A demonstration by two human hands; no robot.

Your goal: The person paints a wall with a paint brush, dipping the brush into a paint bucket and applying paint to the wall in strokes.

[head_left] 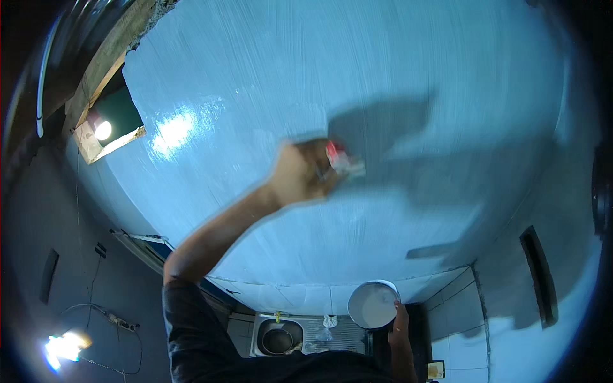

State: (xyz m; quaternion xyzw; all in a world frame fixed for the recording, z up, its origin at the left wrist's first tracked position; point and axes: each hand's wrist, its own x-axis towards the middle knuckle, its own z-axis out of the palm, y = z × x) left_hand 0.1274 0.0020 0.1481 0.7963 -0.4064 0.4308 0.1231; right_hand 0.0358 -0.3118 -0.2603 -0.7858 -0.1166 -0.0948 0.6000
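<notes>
My left hand [299, 173] is raised in front of a wet, pale blue-white wall [396, 57] that shows brush streaks. Its fingers are closed round a paintbrush [338, 157] with a red part and a pale tip; motion smears both, and I cannot tell whether the bristles touch the wall. Lower down, my right hand [400, 320] grips the rim of a round paint tub [372, 306] with whitish paint inside.
Below is a steel sink [258, 348] with a pan [278, 341] in its basin and a plastic bag [327, 329] beside it. A lit bulb [103, 130] shines in an opening at upper left. Another bright lamp [64, 346] and a power strip [121, 322] are at lower left.
</notes>
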